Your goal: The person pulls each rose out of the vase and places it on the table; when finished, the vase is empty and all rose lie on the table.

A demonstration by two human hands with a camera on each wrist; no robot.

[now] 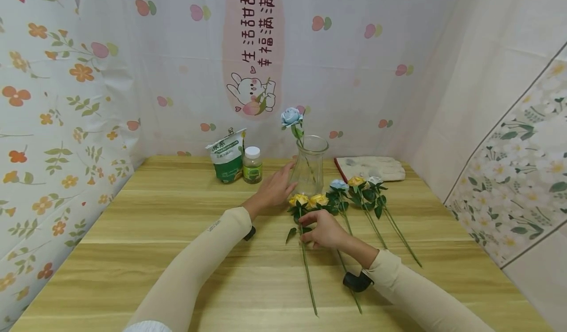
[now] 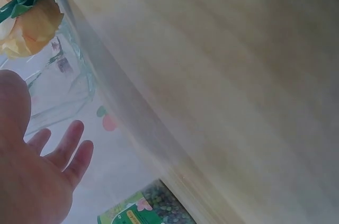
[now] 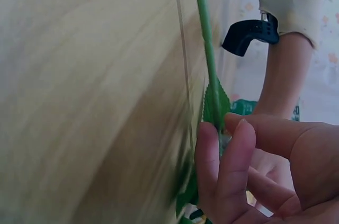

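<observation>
My left hand (image 1: 273, 186) is held up beside a clear glass vase (image 1: 302, 177), fingers extended along its left side; whether they touch the glass is unclear. One pale blue rose (image 1: 291, 117) stands in the vase, leaning left. With thumb and fingers my right hand (image 1: 327, 231) pinches the green stem (image 3: 205, 33) of a yellow rose (image 1: 298, 200), just below its leaves. The bloom is in front of the vase base. A second yellow rose (image 1: 319, 201) is close beside it, its stem partly hidden by my right hand.
Right of the vase lie a blue rose (image 1: 339, 184), another yellow rose (image 1: 357, 181) and a white rose (image 1: 375, 180), stems toward me. White gloves (image 1: 376, 168) lie behind them. A green-and-white pouch (image 1: 227, 159) and a white-capped jar (image 1: 252, 167) stand left of the vase.
</observation>
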